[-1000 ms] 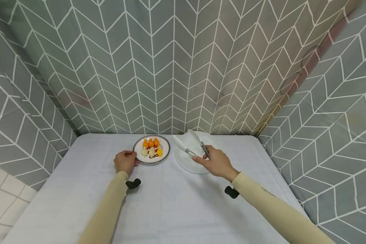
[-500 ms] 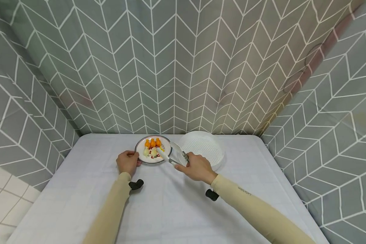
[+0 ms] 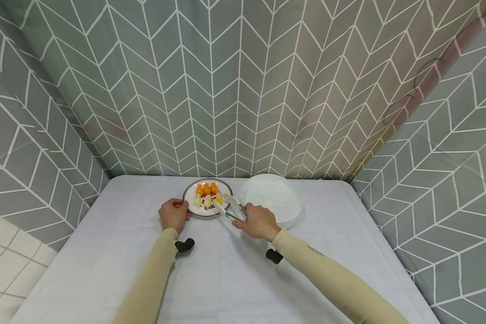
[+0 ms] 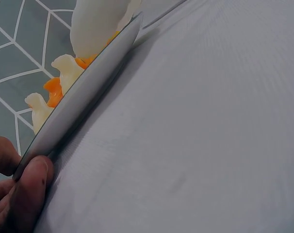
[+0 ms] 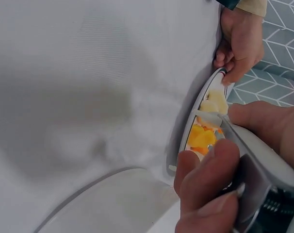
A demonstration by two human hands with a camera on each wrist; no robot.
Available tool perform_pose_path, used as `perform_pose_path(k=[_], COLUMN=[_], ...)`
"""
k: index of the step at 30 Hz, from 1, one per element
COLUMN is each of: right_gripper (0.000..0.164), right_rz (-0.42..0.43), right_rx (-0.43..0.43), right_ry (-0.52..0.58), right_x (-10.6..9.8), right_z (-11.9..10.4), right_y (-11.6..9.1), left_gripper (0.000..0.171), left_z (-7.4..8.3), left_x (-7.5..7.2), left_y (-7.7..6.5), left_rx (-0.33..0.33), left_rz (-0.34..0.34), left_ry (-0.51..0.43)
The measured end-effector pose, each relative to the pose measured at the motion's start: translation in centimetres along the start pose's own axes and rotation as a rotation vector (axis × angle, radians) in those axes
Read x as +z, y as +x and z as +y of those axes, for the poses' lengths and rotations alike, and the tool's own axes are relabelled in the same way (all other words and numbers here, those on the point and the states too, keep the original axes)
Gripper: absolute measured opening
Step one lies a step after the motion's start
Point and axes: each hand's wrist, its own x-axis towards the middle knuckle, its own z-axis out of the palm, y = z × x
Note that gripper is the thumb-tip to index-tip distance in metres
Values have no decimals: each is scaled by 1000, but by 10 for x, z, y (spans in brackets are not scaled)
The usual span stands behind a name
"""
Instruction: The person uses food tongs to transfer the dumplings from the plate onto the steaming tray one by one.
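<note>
1. Several lobed orange, yellow and cream pieces (image 3: 206,190) lie on a round, dark-rimmed white plate (image 3: 191,198).
2. The left hand (image 3: 174,215) pinches its eight o'clock edge.
3. The right hand (image 3: 260,222) grips white-and-metal tongs (image 3: 220,208) at four o'clock.

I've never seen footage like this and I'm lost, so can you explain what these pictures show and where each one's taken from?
There's no machine here, just a person's two bare hands. The wide view comes from a camera worn on the head, looking forward and down; the two close-ups come from cameras on each wrist. On the white-covered table sit a plate with small orange pieces and yellowish ones, and a round white tray with tiny holes. The left hand holds the plate's rim. The right hand holds tongs, their white tips over the plate; I can't tell whether they grip a piece.
</note>
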Motion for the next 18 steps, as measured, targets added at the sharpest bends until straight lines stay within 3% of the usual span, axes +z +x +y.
perform_pose_path(k=[5, 18], right_gripper=[40, 38], right_rz=[-15, -16], right_rx=[-12, 0], right_ry=[32, -6], right_x=[0, 6], right_z=[-2, 1], right_y=[7, 24], left_gripper=[21, 24], left_z=[1, 0], left_x=[1, 4], left_y=[2, 8], left_rx=[-3, -17], left_rz=[-1, -17], left_ry=[4, 17])
